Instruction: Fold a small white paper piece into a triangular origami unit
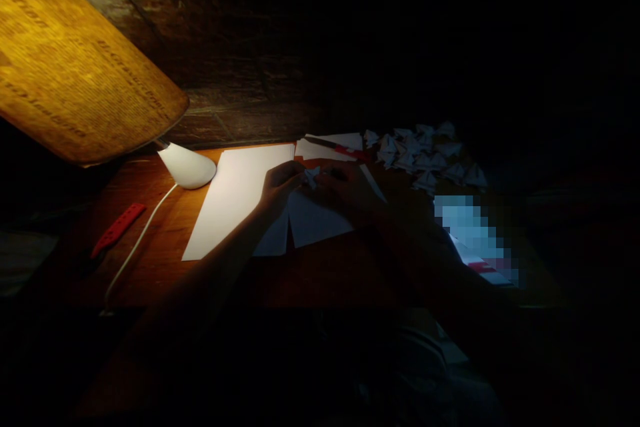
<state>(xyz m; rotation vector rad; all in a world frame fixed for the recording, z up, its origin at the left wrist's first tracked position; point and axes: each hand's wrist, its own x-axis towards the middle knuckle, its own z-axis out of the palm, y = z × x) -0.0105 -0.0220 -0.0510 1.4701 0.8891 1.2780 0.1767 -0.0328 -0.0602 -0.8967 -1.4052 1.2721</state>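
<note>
Between my two hands is a small folded paper piece (312, 177), pale and pointed. My left hand (281, 180) pinches it from the left, its fingers closed at the edge. From the right, my right hand (345, 183) grips the same piece, though deep shadow covers most of its fingers. Beneath both hands lie white paper sheets (240, 197), a brightly lit stack on the left and a shaded sheet (320, 220) on the right. The exact shape of the folded piece is too small and dim to make out.
A lamp with a printed shade (90, 67) and white base (190, 167) stands at left, its cable (135, 247) near a red-handled object (119, 230). Behind my hands lies a red-handled knife (345, 151). Several folded paper pieces (423, 160) and a lit screen (470, 233) are at right.
</note>
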